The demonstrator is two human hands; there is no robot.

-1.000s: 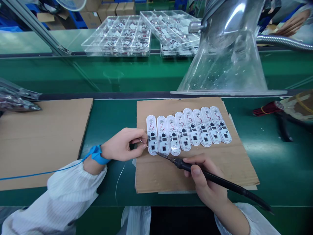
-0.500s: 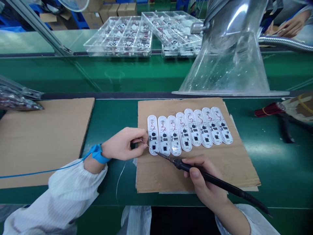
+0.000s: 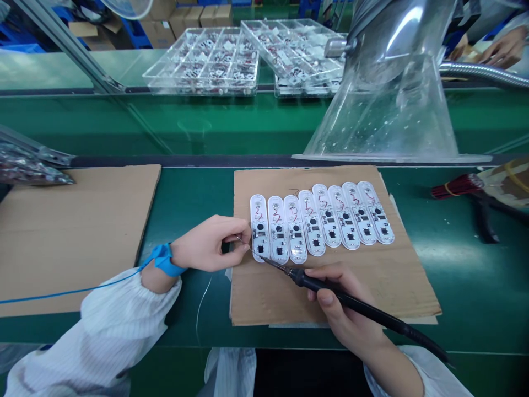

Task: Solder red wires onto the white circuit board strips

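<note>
Several white oblong circuit boards (image 3: 322,220) with red wires lie side by side on a cardboard sheet (image 3: 330,286). My left hand (image 3: 210,242), with a blue wrist strap (image 3: 164,260), pinches a thin solder wire (image 3: 243,243) at the lower end of the leftmost board (image 3: 259,227). My right hand (image 3: 351,314) grips a black soldering iron (image 3: 355,303) like a pen. Its tip touches the bottom edge of that leftmost board, right where the solder wire ends.
A clear fume hood (image 3: 388,105) on a metal hose hangs over the far edge of the cardboard. A second cardboard sheet (image 3: 70,231) lies left. Clear compartment trays (image 3: 206,63) sit behind. A bundle of red wires (image 3: 452,186) lies right. Another person's hand (image 3: 500,49) shows top right.
The view has shifted slightly. Both hands stay at the leftmost board, with the iron tip and solder wire kept at its lower end.
</note>
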